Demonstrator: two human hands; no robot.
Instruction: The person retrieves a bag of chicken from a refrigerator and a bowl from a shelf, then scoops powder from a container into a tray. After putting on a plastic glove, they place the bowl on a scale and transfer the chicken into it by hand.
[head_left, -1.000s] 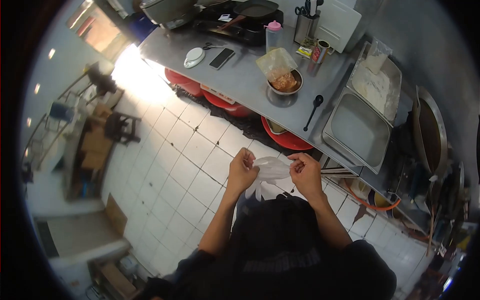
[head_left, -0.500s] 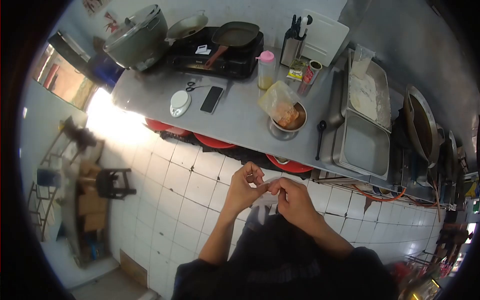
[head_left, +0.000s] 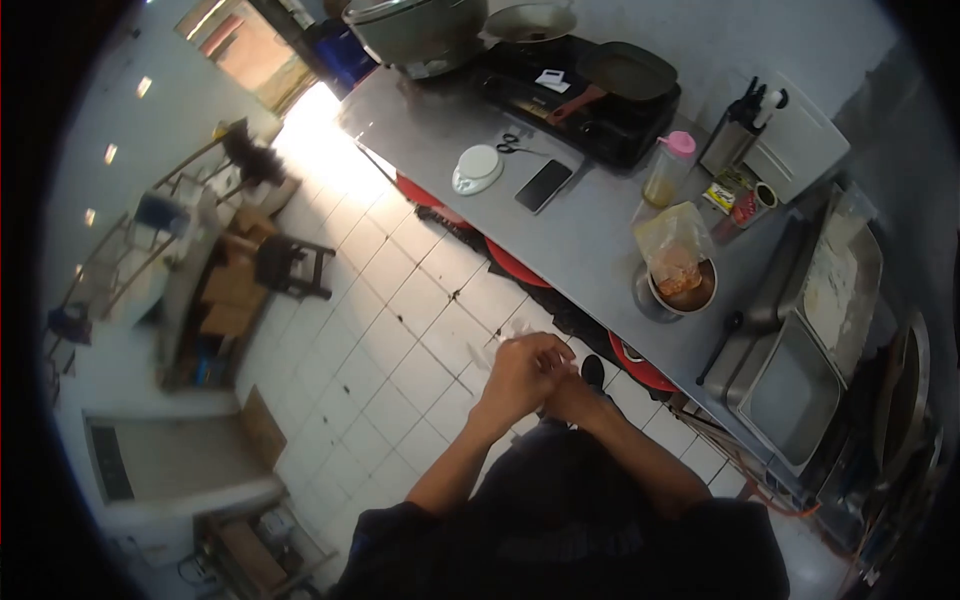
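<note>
Both hands meet low in front of the body: the left hand [head_left: 520,378] comes across with its fingers curled and narrow, and the right hand [head_left: 578,400] tucks in behind it, partly hidden. And there's the whitish film [head_left: 515,328], thin, glove-like, badly blurred, showing at the far and left side of the left hand. That's the nearer hand by a good way; the right sits on the opposite side. Which fingers pinch it, I cannot tell, and its long axis is lost in the blur, though a faint wisp trails left.

Beneath them, white floor tiles [head_left: 385,340]; the steel worktop [head_left: 590,240] runs off to the far side, slanting from far left to near right. Nearest along it on the right, a metal bowl [head_left: 705,292] with a plastic bag [head_left: 673,235] leaning in it, then a black spoon [head_left: 718,350] just beside a steel tray [head_left: 795,395]. Farther off, a phone [head_left: 544,187] and a white scale [head_left: 478,170]. Over on the left, a dark stool [head_left: 295,265]; far left, a bright doorway [head_left: 240,50].
</note>
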